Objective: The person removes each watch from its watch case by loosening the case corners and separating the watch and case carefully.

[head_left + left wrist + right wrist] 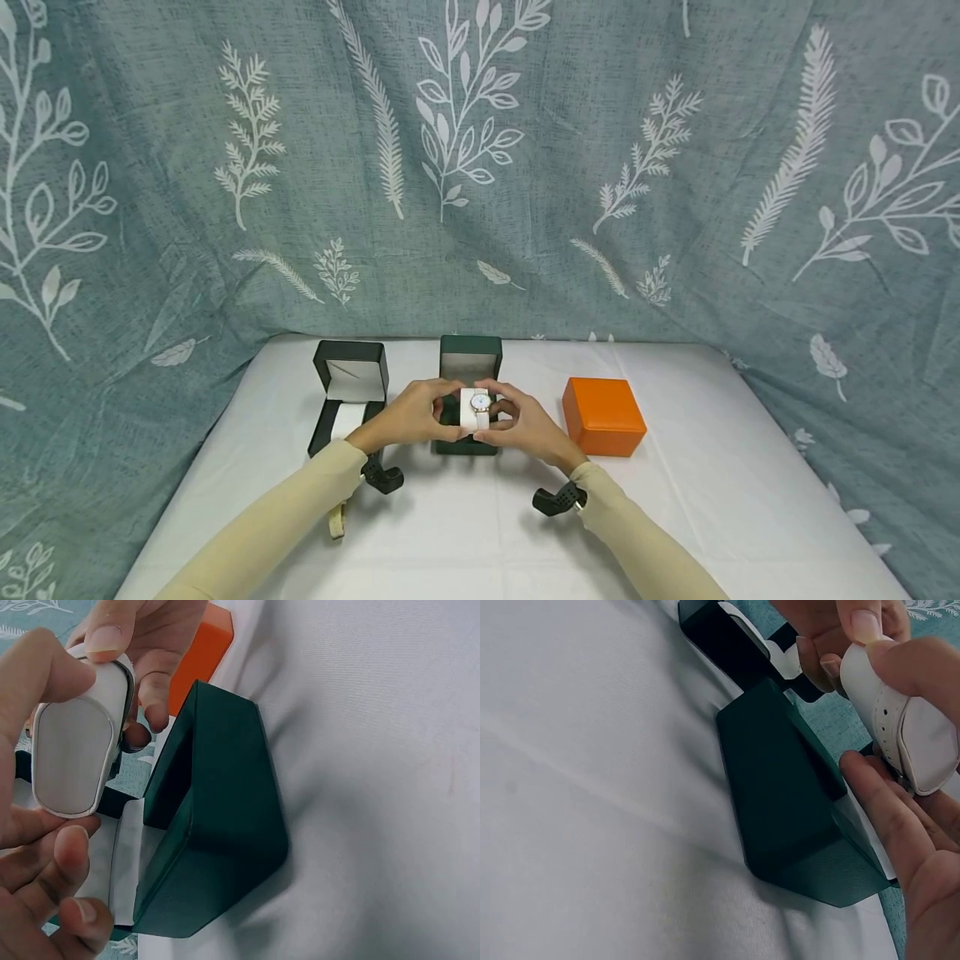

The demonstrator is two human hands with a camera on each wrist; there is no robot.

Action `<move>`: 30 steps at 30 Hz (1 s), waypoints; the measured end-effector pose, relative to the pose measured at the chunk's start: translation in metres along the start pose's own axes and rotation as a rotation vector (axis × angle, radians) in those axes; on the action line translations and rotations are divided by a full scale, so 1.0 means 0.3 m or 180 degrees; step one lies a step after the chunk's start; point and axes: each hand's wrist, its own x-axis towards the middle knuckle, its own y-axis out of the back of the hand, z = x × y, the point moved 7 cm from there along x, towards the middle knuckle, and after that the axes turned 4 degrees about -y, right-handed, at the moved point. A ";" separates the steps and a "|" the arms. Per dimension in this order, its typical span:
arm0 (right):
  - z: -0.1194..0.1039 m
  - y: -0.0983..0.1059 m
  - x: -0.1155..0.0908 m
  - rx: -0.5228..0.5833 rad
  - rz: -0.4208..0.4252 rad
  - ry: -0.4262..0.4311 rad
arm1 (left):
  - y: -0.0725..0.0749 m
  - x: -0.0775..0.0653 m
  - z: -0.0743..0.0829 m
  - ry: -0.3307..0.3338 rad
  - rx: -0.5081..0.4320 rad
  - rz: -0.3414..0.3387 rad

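A wristwatch [480, 403] with a white strap and a round pale dial is wrapped around a white cushion [467, 410]. My left hand [416, 412] pinches the cushion's left end between thumb and fingers. From the other side, my right hand [528, 425] grips the watch and cushion with thumb and fingertips. Both are held above the open dark green box [470, 343], whose lid stands up behind them. The left wrist view shows the cushion's flat oval end [75, 757]; strap holes [885, 724] appear in the right wrist view.
Left of the green box stands an open black box [350, 352] with a white cushion [347, 419] inside. A closed orange box [603, 415] sits to the right. A yellowish strap-like piece [337, 522] lies partly hidden under the left forearm. Patterned cloth [480, 275] hangs behind the white table.
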 end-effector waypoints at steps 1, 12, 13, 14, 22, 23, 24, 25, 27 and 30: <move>-0.001 0.000 0.000 0.0007 0.0002 0.0005 | 0.000 0.000 0.001 0.0000 0.0005 -0.0001; -0.004 -0.011 0.006 -0.0137 -0.0021 0.0053 | -0.001 0.001 -0.006 0.0063 -0.0024 -0.0015; -0.005 -0.011 0.006 -0.0132 -0.0031 0.0053 | 0.000 0.000 -0.005 0.0052 -0.0029 -0.0012; -0.005 -0.012 0.005 -0.0116 -0.0041 0.0052 | 0.000 -0.001 -0.005 0.0047 -0.0033 -0.0012; -0.013 -0.013 0.004 -0.0031 -0.0122 0.0087 | 0.006 0.000 -0.004 0.0000 -0.0071 -0.0041; -0.014 -0.013 0.003 -0.0013 -0.0135 0.0086 | 0.006 0.000 -0.006 0.0004 -0.0076 -0.0046; -0.015 -0.013 0.003 0.0007 -0.0145 0.0085 | 0.007 0.000 -0.007 0.0003 -0.0095 -0.0053; -0.016 -0.014 0.002 0.0025 -0.0157 0.0086 | 0.007 0.000 -0.008 0.0010 -0.0107 -0.0062; -0.019 -0.015 0.002 0.0067 -0.0175 0.0090 | 0.008 -0.001 -0.012 0.0022 -0.0131 -0.0082; -0.016 -0.011 0.004 0.0082 -0.0180 0.0128 | 0.013 -0.002 -0.010 0.0042 -0.0137 -0.0102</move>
